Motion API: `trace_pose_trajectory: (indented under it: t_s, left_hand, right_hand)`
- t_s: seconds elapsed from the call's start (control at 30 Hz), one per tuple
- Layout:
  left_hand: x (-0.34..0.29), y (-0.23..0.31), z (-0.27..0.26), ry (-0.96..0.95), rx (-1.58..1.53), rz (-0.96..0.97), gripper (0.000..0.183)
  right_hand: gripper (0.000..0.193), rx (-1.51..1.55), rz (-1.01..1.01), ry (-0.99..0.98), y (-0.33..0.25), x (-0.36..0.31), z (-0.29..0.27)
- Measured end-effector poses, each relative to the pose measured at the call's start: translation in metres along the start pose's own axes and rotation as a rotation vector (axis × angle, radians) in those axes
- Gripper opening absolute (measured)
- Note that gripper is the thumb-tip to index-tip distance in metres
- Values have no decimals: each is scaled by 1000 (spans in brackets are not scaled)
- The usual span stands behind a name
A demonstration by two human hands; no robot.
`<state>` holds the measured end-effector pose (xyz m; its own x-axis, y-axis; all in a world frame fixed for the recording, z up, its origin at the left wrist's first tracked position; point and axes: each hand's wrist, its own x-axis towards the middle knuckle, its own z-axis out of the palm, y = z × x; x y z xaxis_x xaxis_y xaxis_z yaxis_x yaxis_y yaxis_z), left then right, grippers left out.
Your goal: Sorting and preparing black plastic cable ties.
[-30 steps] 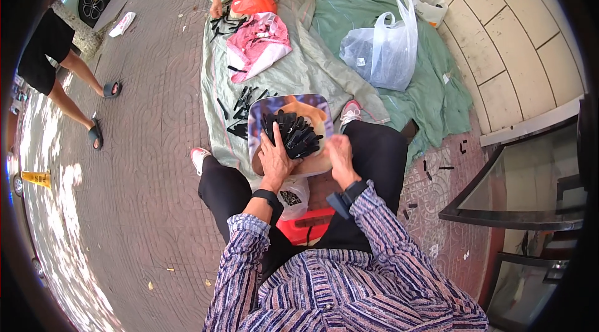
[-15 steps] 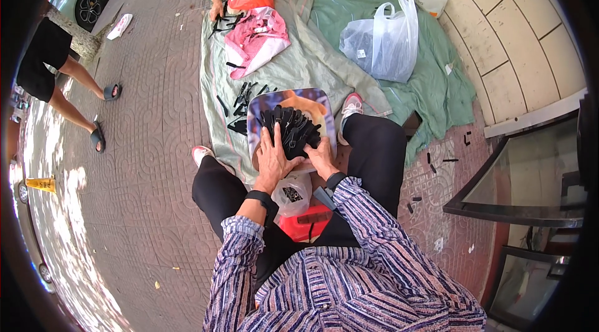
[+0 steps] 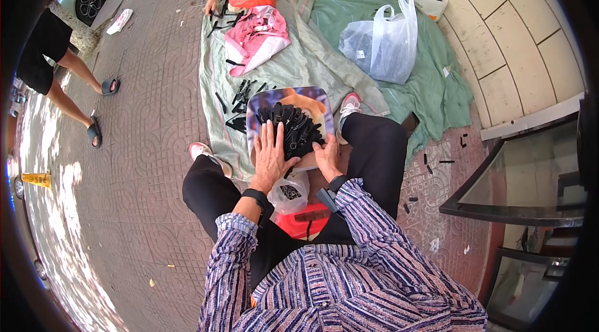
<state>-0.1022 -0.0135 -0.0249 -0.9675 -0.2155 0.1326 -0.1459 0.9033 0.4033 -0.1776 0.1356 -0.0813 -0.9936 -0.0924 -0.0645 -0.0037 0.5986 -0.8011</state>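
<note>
Blk pcs heaped on board

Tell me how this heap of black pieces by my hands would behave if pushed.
The heap of black pieces would probably fan apart rather than move as one block, since it looks loosely stacked. Some could slide off the printed board, given how near its right edge they lie. Rolling far seems less likely, as the pieces look like strips.

Daylight burns glaring white patches into the pavement at left, soft shade covers the green cloth, and the wall bends near the blackened rim.
</note>
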Motion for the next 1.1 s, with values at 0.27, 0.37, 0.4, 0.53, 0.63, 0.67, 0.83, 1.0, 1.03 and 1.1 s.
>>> trace_pose_trajectory:
  t_s: [0.27,0.37,0.4,0.53,0.63,0.67,0.83,1.0,1.03,1.1]
  left_hand:
    - [7,7,-1,53,-57,112,92]
    - [5,-12,-2,220,-129,-1,84]
    - [5,-24,-6,289,-160,-70,71]
    - [-5,-116,1,498,-159,-570,45]
    - [-41,-189,25,212,-212,-732,33]
    - [-52,-201,36,124,-244,-746,30]
    - [-56,-202,78,-210,-349,-677,27]
    - [-27,-199,115,-155,-344,-517,31]
    - [-22,-203,124,-194,-365,-497,30]
    - [-12,-206,140,-257,-319,-507,30]
  right_hand:
    - [37,325,154,-20,10,-19,-6]
    - [34,404,253,-68,5,-22,-5]
    - [34,403,251,-80,6,-22,-5]
    - [30,515,301,-129,1,-20,0]
    - [28,566,393,-154,-2,-29,1]
    - [27,559,445,-152,-1,-32,1]
    - [26,563,584,-324,-20,-40,-33]
    - [18,442,613,-581,-31,-37,-31]
    - [17,446,636,-570,-30,-35,-30]
    - [17,406,663,-570,-33,-31,-27]
